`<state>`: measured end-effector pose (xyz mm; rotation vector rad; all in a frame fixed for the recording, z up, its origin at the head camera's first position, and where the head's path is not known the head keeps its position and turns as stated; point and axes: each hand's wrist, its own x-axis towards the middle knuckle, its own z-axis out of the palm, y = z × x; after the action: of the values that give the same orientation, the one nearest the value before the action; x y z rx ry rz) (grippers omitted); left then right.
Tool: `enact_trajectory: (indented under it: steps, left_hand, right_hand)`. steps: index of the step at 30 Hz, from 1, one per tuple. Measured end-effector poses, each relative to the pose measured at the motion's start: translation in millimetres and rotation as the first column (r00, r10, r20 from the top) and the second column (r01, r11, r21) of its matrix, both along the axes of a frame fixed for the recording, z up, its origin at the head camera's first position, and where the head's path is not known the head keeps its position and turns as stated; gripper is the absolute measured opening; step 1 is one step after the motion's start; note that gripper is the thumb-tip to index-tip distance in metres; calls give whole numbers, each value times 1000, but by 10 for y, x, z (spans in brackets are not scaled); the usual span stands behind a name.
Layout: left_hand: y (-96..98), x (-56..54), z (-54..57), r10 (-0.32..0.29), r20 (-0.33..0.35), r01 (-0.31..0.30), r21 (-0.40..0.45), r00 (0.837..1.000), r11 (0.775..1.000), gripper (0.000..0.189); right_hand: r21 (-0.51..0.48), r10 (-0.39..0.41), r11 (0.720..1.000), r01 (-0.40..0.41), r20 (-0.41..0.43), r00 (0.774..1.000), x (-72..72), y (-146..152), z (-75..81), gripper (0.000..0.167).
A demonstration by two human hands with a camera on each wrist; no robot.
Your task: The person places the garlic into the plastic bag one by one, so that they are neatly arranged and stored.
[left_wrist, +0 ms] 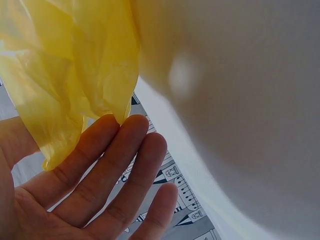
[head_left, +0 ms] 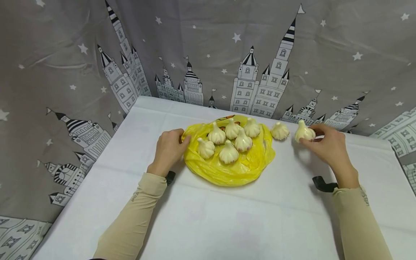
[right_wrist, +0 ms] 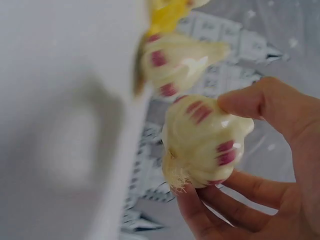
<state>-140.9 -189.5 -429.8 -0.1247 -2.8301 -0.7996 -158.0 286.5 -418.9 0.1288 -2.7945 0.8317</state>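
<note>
A yellow plastic bag (head_left: 224, 177) lies opened out on the white table, and several garlic bulbs (head_left: 229, 153) sit on it. My left hand (head_left: 169, 150) pinches the bag's left edge between thumb and fingers. In the left wrist view the yellow plastic (left_wrist: 75, 60) hangs by the thumb and index finger, the other fingers fairly straight. Away to the right, my right hand (head_left: 331, 146) holds one garlic bulb (head_left: 304, 131) just above the table. Its roots and purple patches show in the right wrist view. Another garlic bulb (head_left: 280, 131) rests between that hand and the bag.
A white cloth covers the table (head_left: 227, 224). Behind it and to the left hangs a grey curtain (head_left: 201, 32) with printed castles and stars. Dark camera mounts (head_left: 324, 185) stick out from both wrists.
</note>
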Motion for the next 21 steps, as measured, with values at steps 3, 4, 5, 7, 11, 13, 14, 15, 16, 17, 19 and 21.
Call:
enact_trajectory:
  steps: [3, 4, 5, 7, 11, 13, 14, 15, 16, 17, 19, 21]
  left_hand:
    - [9, 7, 11, -4, -13, 4, -2, 1000, 1000, 38]
    - [12, 10, 17, -5, -16, 5, -2, 1000, 1000, 38]
    - [16, 12, 22, -5, -18, 5, -3, 1000, 1000, 39]
    - [19, 13, 28, -5, -19, 5, -2, 1000, 1000, 39]
    - [19, 10, 27, -2, -17, 2, -1, 1000, 1000, 38]
    - [18, 11, 25, 0, -16, 0, 0, 1000, 1000, 38]
    - [17, 12, 23, -1, -15, 1, -1, 1000, 1000, 38]
    - [16, 12, 21, 0, -14, 0, -2, 1000, 1000, 38]
    - [15, 12, 18, 0, -13, 0, -3, 1000, 1000, 38]
    - [13, 13, 15, 0, -12, 0, -3, 1000, 1000, 38]
    - [13, 15, 12, 0, -11, 0, -6, 1000, 1000, 38]
    - [14, 11, 10, 1, -11, -1, -7, 1000, 1000, 38]
  right_hand:
    - [-36, -10, 999, 8, -53, 999, 65, -118, 102, 45]
    - [-51, -3, 999, -1, -66, 998, 90, -175, 138, 45]
    - [-65, 10, 998, -15, -76, 997, 117, -237, 173, 45]
    - [-92, 46, 994, -53, -79, 996, 166, -365, 230, 47]
    - [-116, 117, 985, -124, -68, 991, 225, -579, 257, 49]
    - [-115, 127, 984, -133, -57, 990, 232, -651, 234, 48]
    - [-113, 130, 984, -136, -54, 990, 232, -681, 215, 48]
    - [-109, 134, 984, -138, -49, 990, 231, -708, 197, 48]
    - [-110, 138, 984, -142, -48, 989, 229, -736, 178, 48]
    - [-111, 146, 982, -150, -44, 988, 225, -761, 152, 48]
    - [-113, 163, 980, -166, -36, 986, 215, -808, 102, 50]
    - [-124, 183, 975, -184, -24, 983, 204, -853, 55, 50]
